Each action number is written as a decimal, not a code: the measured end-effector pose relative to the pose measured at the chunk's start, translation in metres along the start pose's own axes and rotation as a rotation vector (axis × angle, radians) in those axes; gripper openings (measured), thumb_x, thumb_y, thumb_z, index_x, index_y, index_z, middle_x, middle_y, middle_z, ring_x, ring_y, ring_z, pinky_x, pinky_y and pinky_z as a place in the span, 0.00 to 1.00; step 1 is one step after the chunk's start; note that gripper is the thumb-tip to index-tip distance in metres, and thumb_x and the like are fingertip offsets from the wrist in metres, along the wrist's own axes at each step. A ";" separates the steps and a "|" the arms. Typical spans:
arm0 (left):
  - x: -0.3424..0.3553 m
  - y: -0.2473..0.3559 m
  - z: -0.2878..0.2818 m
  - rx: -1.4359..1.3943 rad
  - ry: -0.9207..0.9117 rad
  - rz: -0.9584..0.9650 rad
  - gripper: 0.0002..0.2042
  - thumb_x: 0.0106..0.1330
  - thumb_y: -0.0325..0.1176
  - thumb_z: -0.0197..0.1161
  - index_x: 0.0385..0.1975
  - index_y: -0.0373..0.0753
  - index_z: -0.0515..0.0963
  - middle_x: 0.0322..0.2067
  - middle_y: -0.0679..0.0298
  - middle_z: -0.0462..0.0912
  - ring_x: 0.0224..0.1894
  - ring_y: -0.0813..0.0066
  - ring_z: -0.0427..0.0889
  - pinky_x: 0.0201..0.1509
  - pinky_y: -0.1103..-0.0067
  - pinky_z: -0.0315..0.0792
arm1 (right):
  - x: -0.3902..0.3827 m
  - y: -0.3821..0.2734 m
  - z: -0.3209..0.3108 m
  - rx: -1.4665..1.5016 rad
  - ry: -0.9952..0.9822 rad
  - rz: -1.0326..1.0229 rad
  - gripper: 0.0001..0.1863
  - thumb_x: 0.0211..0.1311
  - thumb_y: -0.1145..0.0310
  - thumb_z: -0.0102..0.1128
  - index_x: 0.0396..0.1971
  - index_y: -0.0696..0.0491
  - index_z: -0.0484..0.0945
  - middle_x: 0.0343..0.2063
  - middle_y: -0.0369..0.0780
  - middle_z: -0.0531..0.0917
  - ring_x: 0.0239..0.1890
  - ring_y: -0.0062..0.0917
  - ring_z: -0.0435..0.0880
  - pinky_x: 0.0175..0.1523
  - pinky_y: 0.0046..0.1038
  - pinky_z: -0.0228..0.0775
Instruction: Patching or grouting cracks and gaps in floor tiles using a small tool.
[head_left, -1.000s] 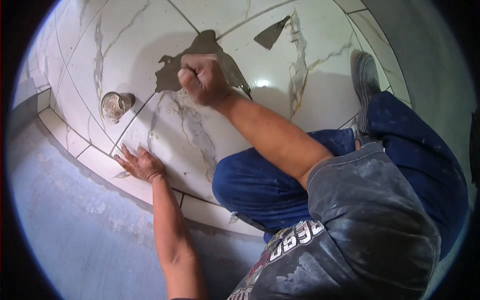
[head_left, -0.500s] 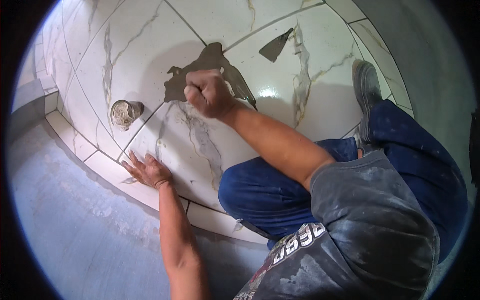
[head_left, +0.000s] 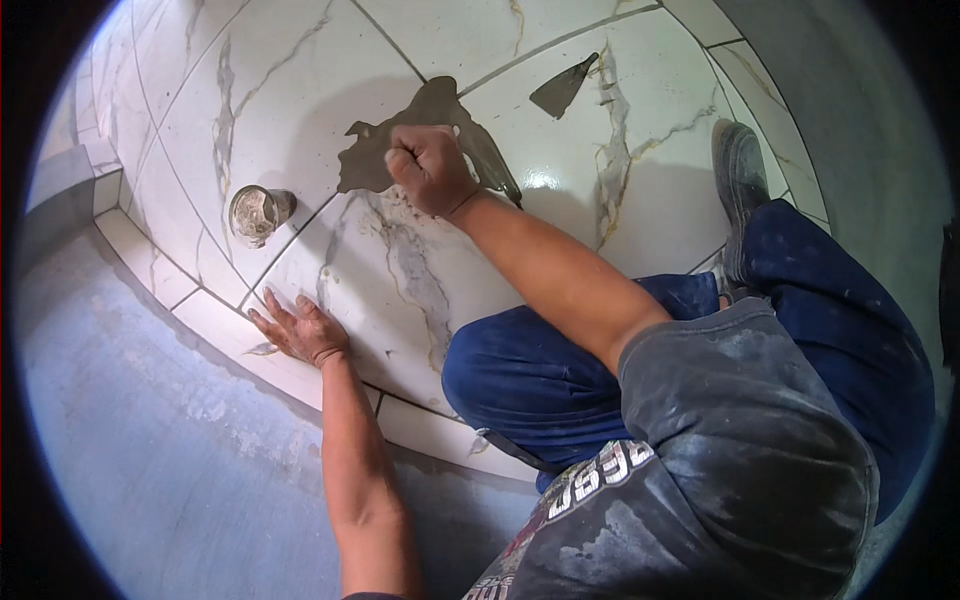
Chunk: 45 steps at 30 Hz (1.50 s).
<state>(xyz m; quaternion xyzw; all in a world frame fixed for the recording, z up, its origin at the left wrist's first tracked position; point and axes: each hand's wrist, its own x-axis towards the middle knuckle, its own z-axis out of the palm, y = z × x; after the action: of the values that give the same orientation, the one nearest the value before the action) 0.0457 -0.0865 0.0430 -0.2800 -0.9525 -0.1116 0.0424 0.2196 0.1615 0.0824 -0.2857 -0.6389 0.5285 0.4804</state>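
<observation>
My left hand (head_left: 302, 331) lies with its fingers spread on the pale marbled tile (head_left: 375, 330), close to the edge by the wall. Over a puddle of dark grey wet grout (head_left: 415, 108) my right hand (head_left: 430, 172) is closed in a fist. Its fingers curl out of sight, and whatever they may hold is hidden. Grout spreads beyond the fist on both sides, with a few pale gaps in it. Up and to the left of my left hand sits a small cup (head_left: 260, 215) crusted with pale residue.
A dark, roughly triangular flat piece (head_left: 565, 86) lies on the tile to the far right of the puddle. Dark joints run between the tiles. A low tiled strip (head_left: 215, 325) borders the blue-grey wall (head_left: 180, 420). My shoe (head_left: 738, 170) rests on the right.
The floor and everything on it sit slightly further right and up in the picture. My right fist is still over the grout, and my left hand stays spread on the tile.
</observation>
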 end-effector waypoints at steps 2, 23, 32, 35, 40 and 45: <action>0.000 -0.004 -0.001 0.009 0.000 -0.007 0.31 0.65 0.53 0.48 0.68 0.50 0.61 0.71 0.45 0.48 0.73 0.49 0.50 0.72 0.55 0.46 | 0.004 0.004 0.000 -0.019 -0.057 -0.003 0.14 0.54 0.68 0.52 0.14 0.58 0.66 0.12 0.47 0.67 0.14 0.36 0.68 0.23 0.35 0.61; 0.001 0.002 -0.002 -0.058 0.024 0.013 0.33 0.65 0.60 0.47 0.68 0.53 0.62 0.71 0.46 0.48 0.74 0.48 0.49 0.73 0.55 0.44 | -0.001 0.012 -0.005 -0.065 -0.102 0.049 0.12 0.53 0.70 0.52 0.14 0.58 0.65 0.14 0.48 0.69 0.18 0.43 0.71 0.26 0.38 0.63; 0.000 -0.004 -0.001 -0.026 0.018 -0.001 0.31 0.65 0.56 0.50 0.68 0.53 0.62 0.71 0.46 0.48 0.73 0.49 0.49 0.73 0.55 0.45 | 0.009 -0.007 -0.004 -0.037 -0.100 0.014 0.12 0.52 0.70 0.52 0.14 0.58 0.65 0.14 0.48 0.69 0.18 0.43 0.70 0.26 0.38 0.63; -0.001 -0.002 0.002 -0.026 0.023 0.000 0.32 0.65 0.58 0.49 0.68 0.54 0.62 0.71 0.46 0.48 0.74 0.49 0.49 0.73 0.55 0.44 | -0.002 0.012 -0.006 -0.075 -0.130 0.036 0.12 0.52 0.71 0.52 0.14 0.58 0.65 0.14 0.48 0.70 0.18 0.43 0.70 0.26 0.37 0.63; 0.000 0.002 -0.001 -0.050 0.014 -0.017 0.32 0.65 0.58 0.49 0.68 0.54 0.63 0.71 0.48 0.48 0.74 0.50 0.48 0.74 0.56 0.43 | -0.003 0.008 -0.004 -0.099 -0.139 -0.009 0.13 0.54 0.69 0.51 0.14 0.58 0.64 0.13 0.46 0.68 0.17 0.38 0.69 0.25 0.35 0.61; -0.006 -0.004 -0.004 -0.060 0.005 -0.002 0.32 0.65 0.59 0.49 0.68 0.54 0.62 0.72 0.50 0.48 0.74 0.50 0.47 0.74 0.55 0.43 | 0.000 -0.013 -0.006 -0.077 -0.188 -0.005 0.17 0.57 0.64 0.52 0.15 0.58 0.64 0.13 0.45 0.66 0.15 0.34 0.66 0.23 0.33 0.58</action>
<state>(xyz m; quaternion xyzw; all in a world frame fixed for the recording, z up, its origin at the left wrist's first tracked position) 0.0486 -0.0943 0.0448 -0.2800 -0.9489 -0.1409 0.0364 0.2267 0.1598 0.0945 -0.2514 -0.7019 0.5268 0.4082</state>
